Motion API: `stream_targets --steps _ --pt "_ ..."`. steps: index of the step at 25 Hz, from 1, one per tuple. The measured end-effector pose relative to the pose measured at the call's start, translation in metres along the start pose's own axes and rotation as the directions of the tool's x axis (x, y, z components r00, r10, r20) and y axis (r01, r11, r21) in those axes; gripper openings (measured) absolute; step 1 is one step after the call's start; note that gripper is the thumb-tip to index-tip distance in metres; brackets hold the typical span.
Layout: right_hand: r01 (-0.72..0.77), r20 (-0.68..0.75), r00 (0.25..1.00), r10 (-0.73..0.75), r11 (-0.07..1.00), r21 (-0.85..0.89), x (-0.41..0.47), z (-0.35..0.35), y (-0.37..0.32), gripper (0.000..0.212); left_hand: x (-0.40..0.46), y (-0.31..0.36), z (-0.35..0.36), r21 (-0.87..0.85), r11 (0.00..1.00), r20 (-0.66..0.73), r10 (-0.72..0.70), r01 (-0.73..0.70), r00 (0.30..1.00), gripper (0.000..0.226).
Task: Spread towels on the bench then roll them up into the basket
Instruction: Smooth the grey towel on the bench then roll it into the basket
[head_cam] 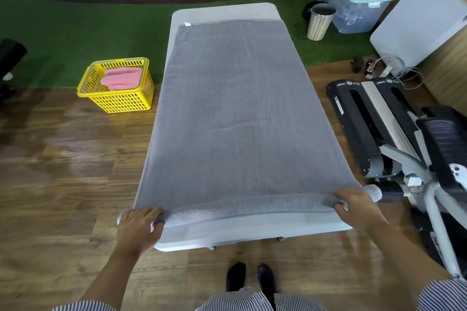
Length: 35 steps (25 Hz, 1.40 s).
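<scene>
The long pale grey padded bench [227, 11] runs straight away from the person, and the big grey terry towel [235, 108] lies flat along it, long axis matching the bench, far short edge just short of the bench's far end, with a small white tag at the far left corner. The towel covers nearly the full width, its sides draping a little over both long edges. At the near end the short edge is turned over into a low first roll lying across the bench.

To the right, on the wooden floor, sits a black and silver stepper machine [394, 129], close beside the bench. Beyond it, a clear plastic storage box with a pale green lid [353, 10] and a small slatted cream bin [319, 23] stand on the green turf.

Left of the bench, well apart from it, there's the yellow perforated plastic basket [118, 88] with rolled pink towels [121, 78] inside.

Now the hands: left hand [141, 222] clamps the left end of the roll, right hand [358, 204] clamps the right end, fingers curled over the fold.
</scene>
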State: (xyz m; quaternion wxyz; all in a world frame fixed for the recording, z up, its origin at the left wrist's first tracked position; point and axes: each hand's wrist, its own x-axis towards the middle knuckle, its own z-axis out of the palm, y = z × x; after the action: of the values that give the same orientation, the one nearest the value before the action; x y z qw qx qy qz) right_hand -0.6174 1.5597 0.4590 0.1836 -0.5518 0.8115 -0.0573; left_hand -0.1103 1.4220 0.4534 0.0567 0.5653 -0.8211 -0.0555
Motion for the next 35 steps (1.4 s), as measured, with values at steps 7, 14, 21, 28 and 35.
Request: stream_targets --steps 7,14,21,28,35 --pt "0.06 -0.123 0.991 -0.055 0.998 0.03 0.005 0.002 0.001 0.022 0.006 -0.001 0.001 -0.008 0.999 -0.128 0.039 -0.04 0.991 0.037" --pt "0.035 -0.01 0.999 -0.034 0.999 0.006 -0.004 -0.004 0.001 0.04 0.011 0.0 0.006 -0.023 0.995 -0.071 0.094 -0.096 0.993 0.043" --pt "-0.039 0.064 0.997 0.041 0.999 -0.027 -0.001 -0.003 0.006 0.026 0.008 0.009 0.001 0.085 0.994 -0.071 0.076 -0.07 0.995 0.034" --pt "0.025 -0.134 0.991 -0.023 1.0 0.014 0.008 0.001 0.0 0.026 0.018 0.018 -0.002 0.033 0.997 -0.065 0.073 -0.071 0.995 0.037" --pt "-0.005 -0.019 1.0 0.004 0.999 -0.04 0.003 0.002 -0.002 0.04 0.013 0.028 0.008 0.013 1.0 0.011 0.025 -0.025 1.0 0.047"
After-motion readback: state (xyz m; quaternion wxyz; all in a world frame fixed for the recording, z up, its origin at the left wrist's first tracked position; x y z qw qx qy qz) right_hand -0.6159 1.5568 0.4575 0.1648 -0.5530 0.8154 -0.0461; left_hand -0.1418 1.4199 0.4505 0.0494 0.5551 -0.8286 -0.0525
